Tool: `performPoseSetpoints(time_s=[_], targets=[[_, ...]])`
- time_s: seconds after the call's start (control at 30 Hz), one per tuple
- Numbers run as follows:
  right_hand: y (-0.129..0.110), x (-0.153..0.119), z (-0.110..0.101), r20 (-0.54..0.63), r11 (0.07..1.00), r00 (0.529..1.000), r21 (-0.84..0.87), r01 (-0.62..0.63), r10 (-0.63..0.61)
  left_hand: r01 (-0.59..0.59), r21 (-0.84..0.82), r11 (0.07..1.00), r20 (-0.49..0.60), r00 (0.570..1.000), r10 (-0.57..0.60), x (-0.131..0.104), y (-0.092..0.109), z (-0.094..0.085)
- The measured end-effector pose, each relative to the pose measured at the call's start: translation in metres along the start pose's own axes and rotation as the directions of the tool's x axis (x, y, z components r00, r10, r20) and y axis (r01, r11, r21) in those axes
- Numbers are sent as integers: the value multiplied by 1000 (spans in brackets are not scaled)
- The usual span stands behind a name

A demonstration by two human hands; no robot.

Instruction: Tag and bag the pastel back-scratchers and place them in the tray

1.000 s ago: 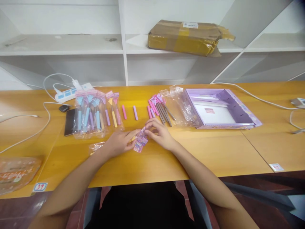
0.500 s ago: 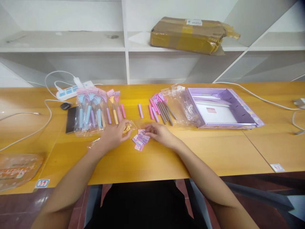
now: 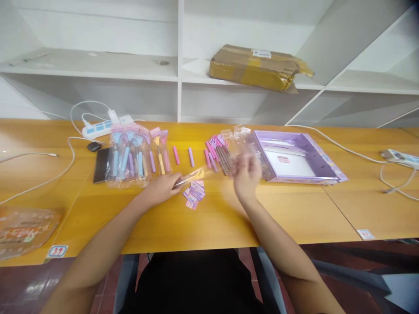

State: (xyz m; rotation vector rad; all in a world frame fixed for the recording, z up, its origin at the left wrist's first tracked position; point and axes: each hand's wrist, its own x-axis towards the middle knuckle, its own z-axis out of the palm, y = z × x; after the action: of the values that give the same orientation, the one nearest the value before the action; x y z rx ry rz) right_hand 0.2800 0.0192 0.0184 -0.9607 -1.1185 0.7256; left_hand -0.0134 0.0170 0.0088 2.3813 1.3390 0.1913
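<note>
The left forearm is slanting in from the lower left, and its wrist is lying nearly in line with it, low over the table point(image 3: 209, 231). The left hand point(image 3: 162, 188) is pointing across toward the right, back of the hand up, with its thumb and fingers pinching the metal rod of a yellow back scratcher point(image 3: 195, 175). The scratcher is sticking out past the fingertips, its head aiming right and slightly away from the person, just beyond a small heap of printed cards point(image 3: 194, 194).

The right forearm is angling in from the lower right, more steeply near the wrist. The right hand point(image 3: 247, 174) is hovering well apart from the left, its fingers pointing up and away from the body. It is blurring so much that whether the fingers are spread, pressed together or pinching anything cannot be told. It is showing in front of some clear bags point(image 3: 240, 133), between a bunch of metal-rod scratchers point(image 3: 224, 160) and a purple box point(image 3: 301, 179); touch cannot be judged.

Beyond the left hand, bagged scratchers point(image 3: 127, 159) are lying side by side, while a pink handle point(image 3: 176, 155) and a purple handle point(image 3: 191, 157) are resting apart on the wood.
</note>
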Motion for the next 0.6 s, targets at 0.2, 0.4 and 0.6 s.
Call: performPoseSetpoints(time_s=[0.2,0.4,0.6], targets=[[-3,8,-8,263,995,960,-26,-92,95,-47,-132,990,12,999,49,1,5,1],[-5,117,-87,15,959,996,-269,88,-87,-71,-169,983,-29,997,67,-3,14,5],[44,193,-126,132,402,972,-915,44,196,-114,-80,990,-78,991,108,-1,6,12]])
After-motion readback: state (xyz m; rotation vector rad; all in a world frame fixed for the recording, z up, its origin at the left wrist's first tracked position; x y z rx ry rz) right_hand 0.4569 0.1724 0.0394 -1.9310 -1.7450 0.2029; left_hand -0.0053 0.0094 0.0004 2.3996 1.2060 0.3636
